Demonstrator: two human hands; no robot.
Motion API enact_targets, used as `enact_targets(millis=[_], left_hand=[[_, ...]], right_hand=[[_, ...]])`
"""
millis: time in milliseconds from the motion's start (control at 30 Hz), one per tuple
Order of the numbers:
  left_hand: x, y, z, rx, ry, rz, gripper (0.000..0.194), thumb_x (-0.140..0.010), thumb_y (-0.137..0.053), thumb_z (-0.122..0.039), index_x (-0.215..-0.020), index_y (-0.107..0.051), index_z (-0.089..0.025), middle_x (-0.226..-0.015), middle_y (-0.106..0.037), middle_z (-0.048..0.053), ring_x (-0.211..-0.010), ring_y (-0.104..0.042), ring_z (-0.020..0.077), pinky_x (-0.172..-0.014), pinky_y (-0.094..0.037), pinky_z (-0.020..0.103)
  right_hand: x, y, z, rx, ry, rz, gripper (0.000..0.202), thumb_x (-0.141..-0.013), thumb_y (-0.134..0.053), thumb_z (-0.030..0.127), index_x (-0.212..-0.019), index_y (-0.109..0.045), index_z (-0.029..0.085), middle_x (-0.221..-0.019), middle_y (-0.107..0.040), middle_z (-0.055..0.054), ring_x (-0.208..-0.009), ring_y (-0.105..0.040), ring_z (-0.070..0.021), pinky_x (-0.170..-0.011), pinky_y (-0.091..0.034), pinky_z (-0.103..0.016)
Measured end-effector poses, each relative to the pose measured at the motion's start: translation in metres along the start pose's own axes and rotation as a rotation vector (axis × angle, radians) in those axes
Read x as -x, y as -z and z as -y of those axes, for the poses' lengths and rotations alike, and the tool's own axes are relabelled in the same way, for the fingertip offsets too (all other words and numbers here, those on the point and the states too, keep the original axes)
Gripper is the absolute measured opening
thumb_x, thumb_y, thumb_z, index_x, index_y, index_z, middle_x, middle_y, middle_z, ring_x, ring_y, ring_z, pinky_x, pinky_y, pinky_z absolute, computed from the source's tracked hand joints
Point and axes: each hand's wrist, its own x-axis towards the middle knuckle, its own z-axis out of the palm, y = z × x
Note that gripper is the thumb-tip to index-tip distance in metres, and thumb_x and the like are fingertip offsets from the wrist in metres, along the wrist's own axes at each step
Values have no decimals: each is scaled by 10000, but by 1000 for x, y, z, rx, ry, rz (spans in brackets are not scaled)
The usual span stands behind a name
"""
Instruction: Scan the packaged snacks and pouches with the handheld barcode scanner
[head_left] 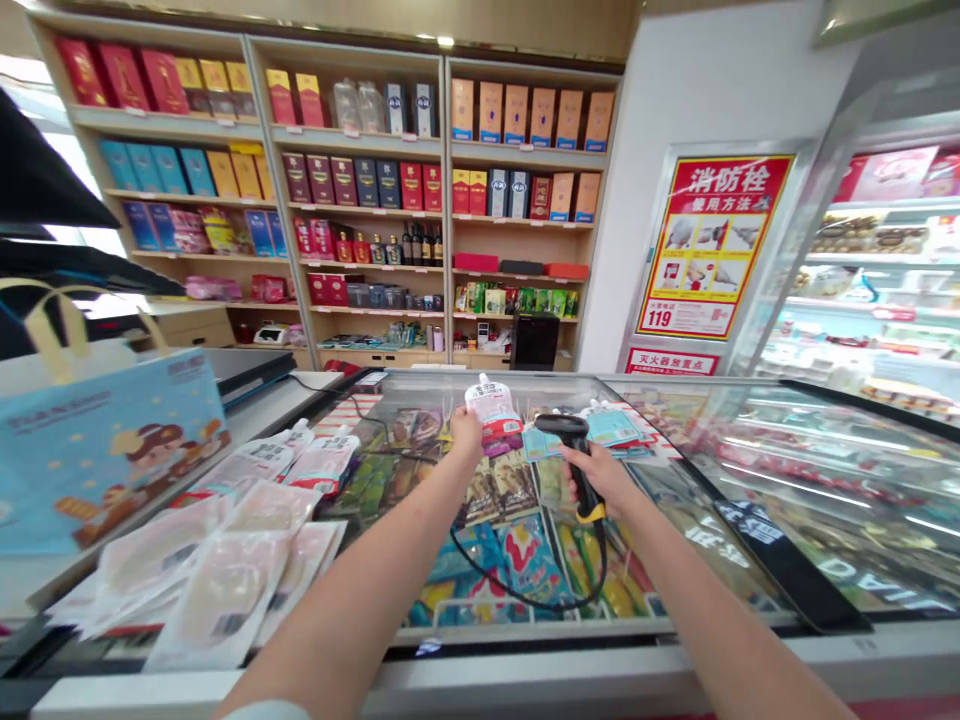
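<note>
My left hand (466, 432) grips a white and red spouted pouch (493, 405) by its left side, holding it upright above the freezer's glass top. My right hand (598, 474) is wrapped round the handle of a black and yellow barcode scanner (576, 455), whose head points left towards the pouch. A black cable (517, 597) loops down from the scanner and back to the left. Just behind the scanner lie several light blue packets (616, 427) on the glass. More white and red pouches (328, 460) lie on the left.
Flat packs in clear plastic (225, 560) are heaped at the near left, beside a blue paper bag (112, 450). The chest freezer (645, 650) holds several colourful packets under glass. A black bar (795, 565) crosses its right part. Shelves of boxes (360, 180) stand behind.
</note>
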Motion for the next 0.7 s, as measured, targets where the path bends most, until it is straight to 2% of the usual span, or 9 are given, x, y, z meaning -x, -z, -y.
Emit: enact_targets(millis=[167,233,300,400,533,700], left_hand=[[35,-78,31,-121,39,106,154,-735,-546,-170,-866,-621,-142,-684,-650,40,-635,-647,168,-612,-527,298],[48,-101,39,-251,20,116,195,-774,-517,-151,-929,-633,-127,-773,-689,81,-704,-671,185,-636,-527,295],[58,-116,43,-356,5,126,252,-803,-482,-120,-1006,-631,-121,-881,-710,117,-795,-689,203,-673,-527,294],[64,-126,46,-535,-60,169,362,-788,-474,-62,-1119,-607,-125,-1020,-708,156,-960,-681,240,-763,-517,306],[64,-126,48,-806,-151,230,476,-744,-515,-40,-1211,-570,-118,-1128,-677,209,-1095,-635,303,-878,-482,372],[64,-120,49,-891,-184,313,444,-740,-573,-82,-1179,-600,-136,-1209,-635,222,-1173,-586,302,-958,-434,386]], right_hand=[[8,47,2,-24,1,-91,307,-737,-716,402,-726,-487,197,-487,-539,51,-361,-488,-94,-374,-484,-241],[11,59,2,-46,19,-113,319,-721,-727,398,-717,-482,195,-479,-528,55,-358,-479,-90,-371,-480,-238],[13,66,2,-64,36,-148,323,-701,-742,388,-736,-488,194,-488,-534,54,-365,-485,-91,-367,-472,-233],[16,72,0,-77,39,-188,309,-703,-737,380,-807,-512,195,-510,-558,47,-383,-516,-105,-368,-463,-230],[18,74,-6,-88,31,-185,322,-712,-726,392,-874,-521,203,-529,-577,41,-401,-545,-125,-374,-464,-242],[19,71,-10,-78,22,-190,340,-690,-739,395,-854,-507,208,-523,-570,46,-397,-539,-127,-364,-451,-241]])
